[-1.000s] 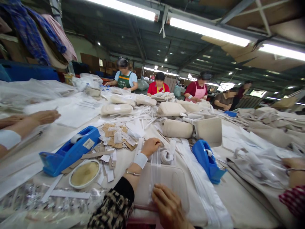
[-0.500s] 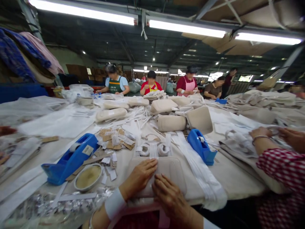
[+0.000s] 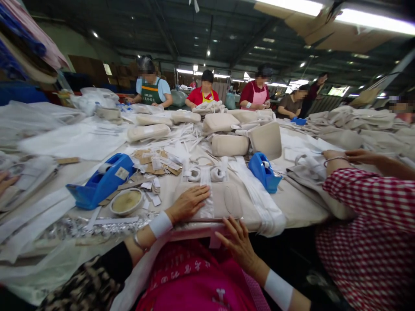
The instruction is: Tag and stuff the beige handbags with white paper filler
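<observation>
I have the beige bag point(image 3: 231, 199) at 6 o'clock. Left hand point(image 3: 189, 204) at 7 lies flat, fingers together over the translucent strip point(image 3: 207, 210), presumably keeping it smooth. Right hand point(image 3: 240, 247) at 5, fingers spread, maybe steadies the near edge; contact's unclear.

A beige-covered table point(image 3: 300, 209) spanned the middle of the frame. Left of centre lay a blue tape dispenser point(image 3: 97, 185), a round dish point(image 3: 126, 202) and paper tags point(image 3: 157, 163); at centre, a flat beige bag point(image 3: 225, 201); right of centre, white strips point(image 3: 257, 201) and a second blue dispenser point(image 3: 263, 175).
</observation>
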The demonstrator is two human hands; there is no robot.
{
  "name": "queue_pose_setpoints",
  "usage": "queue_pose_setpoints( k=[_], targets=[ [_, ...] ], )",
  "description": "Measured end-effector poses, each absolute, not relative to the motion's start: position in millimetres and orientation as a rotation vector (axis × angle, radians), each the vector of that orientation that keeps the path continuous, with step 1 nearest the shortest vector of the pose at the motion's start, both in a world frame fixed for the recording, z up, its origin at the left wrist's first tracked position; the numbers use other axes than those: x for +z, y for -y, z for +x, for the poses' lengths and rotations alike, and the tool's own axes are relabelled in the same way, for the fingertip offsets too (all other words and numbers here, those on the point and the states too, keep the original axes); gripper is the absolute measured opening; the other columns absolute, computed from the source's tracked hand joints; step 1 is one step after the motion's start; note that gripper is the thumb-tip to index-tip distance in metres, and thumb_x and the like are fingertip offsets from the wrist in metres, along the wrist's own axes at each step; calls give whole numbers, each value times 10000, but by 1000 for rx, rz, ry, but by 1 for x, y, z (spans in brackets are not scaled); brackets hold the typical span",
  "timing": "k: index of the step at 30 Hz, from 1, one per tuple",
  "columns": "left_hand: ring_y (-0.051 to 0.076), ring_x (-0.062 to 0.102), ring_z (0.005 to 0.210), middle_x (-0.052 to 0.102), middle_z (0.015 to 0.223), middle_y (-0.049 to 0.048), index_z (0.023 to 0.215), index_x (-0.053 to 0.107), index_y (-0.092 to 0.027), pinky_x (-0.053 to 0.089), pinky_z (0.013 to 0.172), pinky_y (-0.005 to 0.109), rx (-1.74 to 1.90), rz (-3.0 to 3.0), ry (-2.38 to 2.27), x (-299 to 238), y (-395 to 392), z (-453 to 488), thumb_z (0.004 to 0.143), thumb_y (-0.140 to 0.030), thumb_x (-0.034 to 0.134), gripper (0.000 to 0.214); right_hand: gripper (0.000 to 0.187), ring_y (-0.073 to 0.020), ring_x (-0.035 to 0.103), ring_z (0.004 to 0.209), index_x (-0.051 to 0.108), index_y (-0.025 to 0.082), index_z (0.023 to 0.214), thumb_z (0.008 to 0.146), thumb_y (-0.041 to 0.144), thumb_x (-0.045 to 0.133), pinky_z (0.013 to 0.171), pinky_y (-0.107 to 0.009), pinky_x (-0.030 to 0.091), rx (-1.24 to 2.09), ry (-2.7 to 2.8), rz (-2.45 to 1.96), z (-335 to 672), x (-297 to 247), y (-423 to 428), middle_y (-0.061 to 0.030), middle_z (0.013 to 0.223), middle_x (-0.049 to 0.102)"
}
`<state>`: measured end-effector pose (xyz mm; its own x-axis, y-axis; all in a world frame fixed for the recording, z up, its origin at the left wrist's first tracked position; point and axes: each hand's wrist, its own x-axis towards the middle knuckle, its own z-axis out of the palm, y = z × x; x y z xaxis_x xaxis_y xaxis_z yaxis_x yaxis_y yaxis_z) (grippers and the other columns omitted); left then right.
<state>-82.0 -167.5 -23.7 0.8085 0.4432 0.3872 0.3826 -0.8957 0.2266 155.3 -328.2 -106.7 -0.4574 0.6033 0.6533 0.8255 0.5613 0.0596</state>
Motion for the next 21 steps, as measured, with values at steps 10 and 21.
queue_pose_setpoints(
  k=[10, 21],
  targets=[
    [251, 358, 1413, 416, 1506, 126, 1380, 497, -199, 289, 1176, 461, 612, 2859, -638, -16, 171, -84, 888, -339, 598, 521, 229, -196, 606, 1099, 640, 161, 1065, 939, 65, 474, 954, -423, 512, -256, 2135, -930, 124, -63, 342, -92, 1052, 699],
    [281, 349, 1413, 407, 1511, 138, 1366, 514, -176, 277, 1180, 460, 674, 2795, -630, -26, 168, -84, 836, -373, 663, 585, 245, -179, 688, 887, 665, 173, 944, 928, 61, 447, 787, -321, 566, -95, 2095, -968, 79, -39, 362, -67, 869, 737]
  ],
)
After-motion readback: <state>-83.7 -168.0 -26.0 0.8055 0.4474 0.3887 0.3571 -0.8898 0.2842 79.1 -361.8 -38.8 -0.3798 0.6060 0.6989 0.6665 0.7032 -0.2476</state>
